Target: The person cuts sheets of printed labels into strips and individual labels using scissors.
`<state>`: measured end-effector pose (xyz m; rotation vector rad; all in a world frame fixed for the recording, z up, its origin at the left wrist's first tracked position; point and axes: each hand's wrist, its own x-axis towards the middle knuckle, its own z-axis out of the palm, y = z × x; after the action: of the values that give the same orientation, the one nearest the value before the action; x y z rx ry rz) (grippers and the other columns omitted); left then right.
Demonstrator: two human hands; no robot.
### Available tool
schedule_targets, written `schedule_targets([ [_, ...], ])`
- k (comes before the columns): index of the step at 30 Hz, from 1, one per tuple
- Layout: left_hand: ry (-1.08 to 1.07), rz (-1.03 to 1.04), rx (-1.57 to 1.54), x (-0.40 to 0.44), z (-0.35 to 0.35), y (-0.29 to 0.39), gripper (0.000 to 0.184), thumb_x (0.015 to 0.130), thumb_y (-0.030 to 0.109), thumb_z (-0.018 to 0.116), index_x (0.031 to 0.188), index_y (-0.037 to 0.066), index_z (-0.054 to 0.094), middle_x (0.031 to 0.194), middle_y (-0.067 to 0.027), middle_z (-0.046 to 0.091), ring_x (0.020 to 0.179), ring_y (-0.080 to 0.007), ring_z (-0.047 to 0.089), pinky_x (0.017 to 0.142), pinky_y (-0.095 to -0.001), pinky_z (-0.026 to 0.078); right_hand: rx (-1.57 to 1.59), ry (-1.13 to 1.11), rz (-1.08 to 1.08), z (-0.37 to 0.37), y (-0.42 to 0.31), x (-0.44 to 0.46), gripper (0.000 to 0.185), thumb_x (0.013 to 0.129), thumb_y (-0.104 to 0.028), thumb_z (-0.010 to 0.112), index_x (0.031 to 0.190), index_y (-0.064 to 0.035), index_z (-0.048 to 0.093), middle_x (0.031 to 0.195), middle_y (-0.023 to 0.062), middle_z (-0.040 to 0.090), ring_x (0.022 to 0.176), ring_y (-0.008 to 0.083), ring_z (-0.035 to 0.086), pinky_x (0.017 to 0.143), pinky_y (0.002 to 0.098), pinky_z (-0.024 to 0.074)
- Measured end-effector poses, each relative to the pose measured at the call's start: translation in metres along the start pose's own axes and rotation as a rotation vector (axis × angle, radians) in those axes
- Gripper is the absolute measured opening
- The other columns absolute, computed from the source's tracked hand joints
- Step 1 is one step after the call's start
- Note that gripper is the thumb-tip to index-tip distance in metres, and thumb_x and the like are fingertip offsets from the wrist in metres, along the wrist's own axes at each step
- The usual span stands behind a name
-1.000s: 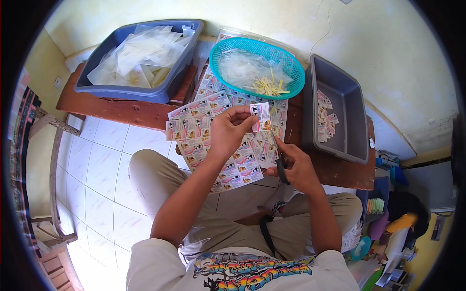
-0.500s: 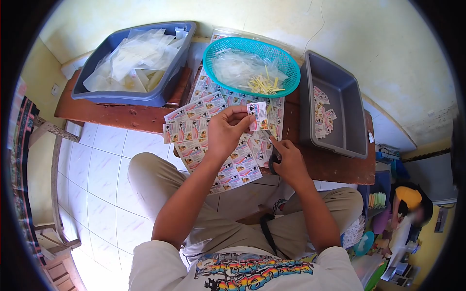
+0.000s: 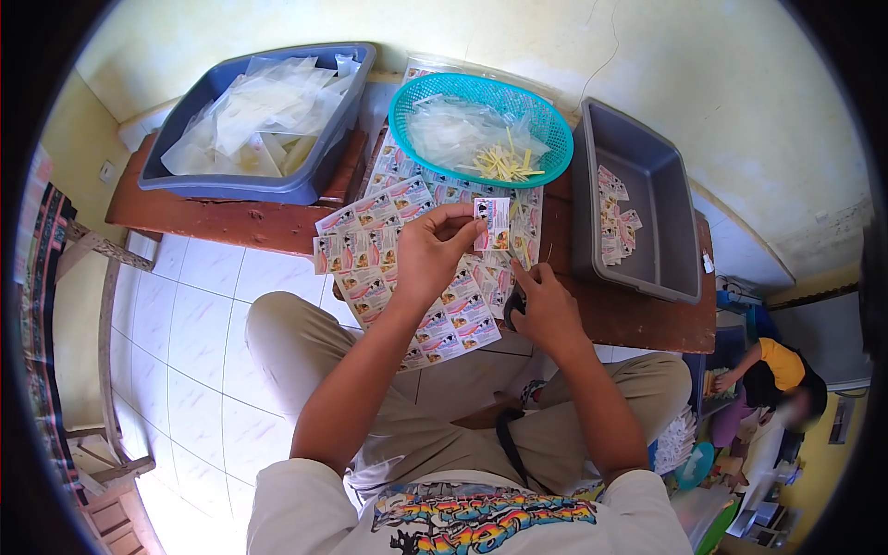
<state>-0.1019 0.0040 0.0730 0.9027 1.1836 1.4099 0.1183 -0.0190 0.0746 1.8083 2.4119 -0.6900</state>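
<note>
Between the thumb and fingers of my left hand is a small printed label, held upright. My right hand is closed around a pair of scissors with dark handles. The blades point up toward the label's lower right corner; whether they touch it I cannot tell. Below and left of my hands lie uncut printed label sheets, overlapping and hanging past the bench edge. More of the same sheets lie under the basket. Several cut labels rest in the grey bin to the right.
A turquoise basket with clear plastic bags and thin yellow strips stands at the back of the wooden bench. The blue-grey tub at left holds plastic sheets. At right is the grey bin. A person works farther right.
The scissors and my right hand have shifted slightly left, and a thin strip now shows near the blades. The label stays in my left hand. At right, the other person has reached an arm toward a bin.
</note>
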Motion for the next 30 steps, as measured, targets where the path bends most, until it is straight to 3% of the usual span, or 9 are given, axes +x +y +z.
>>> schedule_targets([
  [8,0.006,0.009,0.093,-0.001,0.001,0.005,0.024,0.1,0.012,0.079,0.118,-0.003,0.079,0.097,-0.0079,0.081,0.083,-0.0092,0.073,0.073,-0.0278,0.062,-0.078,-0.054,0.017,-0.012,-0.011,-0.002,0.082,0.085,-0.027,0.086,0.159,-0.0166,0.052,0.136,0.0142,0.058,0.123,0.036,0.067,0.097,0.0526,0.0588],
  [11,-0.001,-0.011,0.197,-0.002,0.001,0.008,0.026,0.103,0.014,0.077,0.123,-0.003,0.079,0.097,-0.0044,0.08,0.085,-0.007,0.07,0.078,-0.0252,0.058,-0.101,-0.02,-0.022,-0.019,-0.007,-0.003,0.075,0.086,-0.027,0.085,0.155,-0.0141,0.057,0.134,0.0163,0.063,0.117,0.0364,0.07,0.095,0.052,0.0594],
  [17,-0.017,0.09,0.349,-0.001,-0.002,0.004,0.025,0.103,0.013,0.076,0.123,-0.002,0.079,0.096,-0.0058,0.08,0.083,-0.007,0.07,0.077,-0.0251,0.056,0.335,0.258,-0.165,-0.049,-0.016,0.01,0.041,0.093,-0.013,0.077,0.133,-0.0043,0.073,0.108,0.0195,0.075,0.09,0.0338,0.077,0.084,0.0446,0.0615],
  [19,-0.04,0.192,0.438,-0.002,-0.003,0.006,0.023,0.103,0.011,0.075,0.122,0.0,0.08,0.096,-0.008,0.08,0.084,-0.0095,0.071,0.078,-0.0265,0.056,0.577,0.385,-0.176,-0.055,-0.025,0.013,0.032,0.095,-0.007,0.075,0.127,-0.0014,0.075,0.103,0.0191,0.077,0.085,0.0291,0.078,0.078,0.0393,0.0617],
  [23,-0.088,0.269,0.528,-0.001,-0.004,0.011,0.021,0.102,0.01,0.075,0.121,0.004,0.081,0.094,-0.0092,0.079,0.083,-0.0129,0.071,0.076,-0.0287,0.056,0.657,0.385,-0.122,-0.062,-0.035,0.02,0.027,0.096,-0.006,0.075,0.123,0.0001,0.076,0.102,0.0192,0.079,0.084,0.0251,0.079,0.074,0.036,0.0618],
  [25,-0.107,0.3,0.594,-0.002,-0.005,0.013,0.019,0.098,0.009,0.076,0.115,0.009,0.083,0.088,-0.0111,0.074,0.073,-0.0254,0.072,0.068,-0.0374,0.054,0.657,0.415,-0.18,-0.057,-0.034,0.025,0.024,0.096,-0.007,0.076,0.119,0.0001,0.078,0.097,0.0168,0.081,0.084,0.0224,0.08,0.074,0.0349,0.0619],
  [26,-0.108,0.303,0.596,-0.002,-0.006,0.014,0.019,0.098,0.009,0.076,0.115,0.009,0.083,0.088,-0.0111,0.074,0.073,-0.0254,0.072,0.068,-0.0374,0.054,0.659,0.418,-0.181,-0.057,-0.035,0.026,0.024,0.096,-0.007,0.076,0.119,0.0001,0.078,0.097,0.0168,0.081,0.084,0.0224,0.08,0.074,0.0349,0.0619],
  [28,-0.125,0.356,0.577,-0.003,-0.007,0.014,0.017,0.099,0.009,0.075,0.114,0.008,0.083,0.084,-0.0113,0.073,0.07,-0.0258,0.07,0.066,-0.0383,0.052,0.69,0.317,-0.118,-0.058,-0.037,0.028,0.022,0.097,-0.008,0.077,0.117,0.0005,0.079,0.097,0.0104,0.082,0.086,0.0124,0.076,0.077,0.0294,0.0597],
  [30,-0.132,0.376,0.594,-0.003,-0.009,0.016,0.018,0.098,0.009,0.076,0.115,0.007,0.083,0.087,-0.0116,0.073,0.071,-0.0263,0.07,0.066,-0.0384,0.053,0.709,0.308,-0.111,-0.056,-0.037,0.03,0.02,0.097,-0.007,0.077,0.115,0.0009,0.079,0.097,0.0099,0.082,0.084,0.0119,0.076,0.076,0.0288,0.0601],
])
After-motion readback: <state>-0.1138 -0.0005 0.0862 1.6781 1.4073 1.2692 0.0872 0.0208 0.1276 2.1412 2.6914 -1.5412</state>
